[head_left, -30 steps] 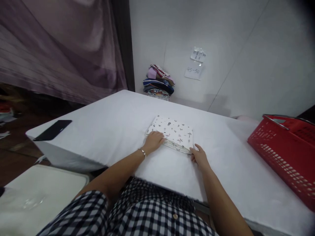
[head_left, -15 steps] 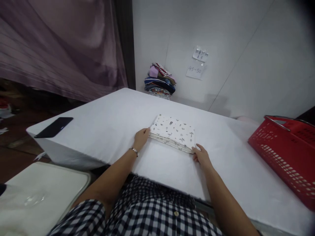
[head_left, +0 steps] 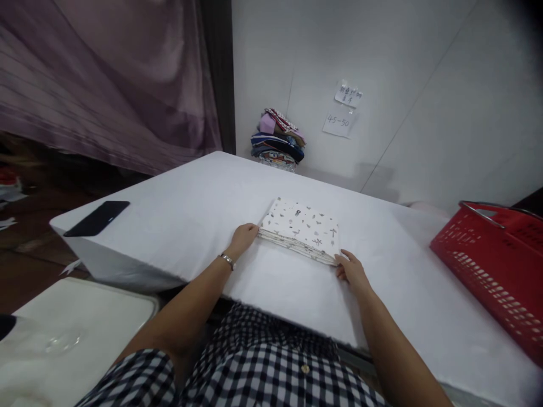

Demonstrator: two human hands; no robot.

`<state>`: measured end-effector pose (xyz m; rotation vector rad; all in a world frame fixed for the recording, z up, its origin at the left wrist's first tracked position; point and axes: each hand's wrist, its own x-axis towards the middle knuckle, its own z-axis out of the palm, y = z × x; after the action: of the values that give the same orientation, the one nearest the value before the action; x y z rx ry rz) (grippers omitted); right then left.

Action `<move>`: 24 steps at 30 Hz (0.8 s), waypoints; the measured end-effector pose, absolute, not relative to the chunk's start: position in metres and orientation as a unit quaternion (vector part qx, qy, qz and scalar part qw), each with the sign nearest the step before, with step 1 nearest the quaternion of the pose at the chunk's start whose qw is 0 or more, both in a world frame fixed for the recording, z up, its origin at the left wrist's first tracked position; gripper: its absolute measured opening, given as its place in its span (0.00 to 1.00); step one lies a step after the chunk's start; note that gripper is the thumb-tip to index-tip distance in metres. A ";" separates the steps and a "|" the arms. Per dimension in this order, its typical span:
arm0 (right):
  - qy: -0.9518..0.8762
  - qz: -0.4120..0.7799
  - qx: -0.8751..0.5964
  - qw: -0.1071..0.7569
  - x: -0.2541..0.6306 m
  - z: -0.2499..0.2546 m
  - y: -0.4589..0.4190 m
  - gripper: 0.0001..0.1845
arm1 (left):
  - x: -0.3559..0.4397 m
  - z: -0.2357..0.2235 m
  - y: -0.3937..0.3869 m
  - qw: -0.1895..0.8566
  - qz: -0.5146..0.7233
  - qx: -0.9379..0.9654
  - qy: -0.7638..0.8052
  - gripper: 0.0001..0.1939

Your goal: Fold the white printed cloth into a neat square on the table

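Observation:
A folded white cloth with small dark prints (head_left: 303, 227) lies in the middle of the white-covered table (head_left: 190, 215). My left hand (head_left: 244, 236) holds its near left corner, fingers curled under the edge. My right hand (head_left: 351, 269) grips the near right corner, thumb on top. The left side of the cloth looks slightly raised off the table.
A red plastic basket (head_left: 496, 265) stands at the right edge. A black phone (head_left: 97, 218) lies near the table's left corner. A pile of folded clothes (head_left: 278, 140) sits at the far edge against the wall, under paper notes (head_left: 339, 123). A white stool top (head_left: 76, 328) is at lower left.
My left hand slid off the top of the cloth to its near left corner. My right hand stayed at the right corner. The view shifted slightly.

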<state>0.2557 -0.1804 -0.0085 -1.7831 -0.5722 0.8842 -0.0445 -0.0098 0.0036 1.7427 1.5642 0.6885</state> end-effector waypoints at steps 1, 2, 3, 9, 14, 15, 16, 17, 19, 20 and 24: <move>-0.237 0.368 -0.740 0.510 0.256 -0.009 -0.180 0.31 | -0.046 0.001 -0.012 0.342 0.273 0.672 0.597 0.11; -0.236 0.369 -0.741 0.510 0.256 -0.009 -0.180 0.29 | -0.046 -0.002 -0.015 0.336 0.281 0.674 0.595 0.10; -0.236 0.369 -0.741 0.509 0.257 -0.010 -0.180 0.27 | -0.046 -0.004 -0.016 0.323 0.286 0.677 0.596 0.09; -0.237 0.371 -0.728 0.525 0.258 -0.014 -0.181 0.21 | -0.040 -0.012 -0.016 0.256 0.286 0.707 0.594 0.06; -0.238 0.366 -0.733 0.522 0.260 -0.017 -0.180 0.20 | -0.038 -0.012 -0.013 0.285 0.313 0.691 0.585 0.08; -0.238 0.365 -0.733 0.522 0.261 -0.018 -0.180 0.20 | -0.038 -0.011 -0.014 0.287 0.310 0.694 0.584 0.10; -0.239 0.365 -0.733 0.522 0.261 -0.018 -0.179 0.20 | -0.038 -0.009 -0.014 0.287 0.304 0.697 0.583 0.11; -0.240 0.366 -0.732 0.523 0.261 -0.019 -0.179 0.21 | -0.037 -0.008 -0.015 0.284 0.297 0.701 0.583 0.12; -0.242 0.367 -0.729 0.524 0.262 -0.019 -0.179 0.21 | -0.036 -0.004 -0.016 0.278 0.279 0.711 0.583 0.13; -0.243 0.367 -0.729 0.524 0.262 -0.020 -0.179 0.21 | -0.035 -0.003 -0.016 0.276 0.272 0.716 0.581 0.13; -0.244 0.367 -0.731 0.522 0.261 -0.020 -0.180 0.21 | -0.033 -0.002 -0.014 0.270 0.256 0.726 0.578 0.14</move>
<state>0.2612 -0.1796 -0.0195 -1.7507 -0.5834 0.8782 -0.0332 -0.0142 -0.0015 1.9560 1.5589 0.6911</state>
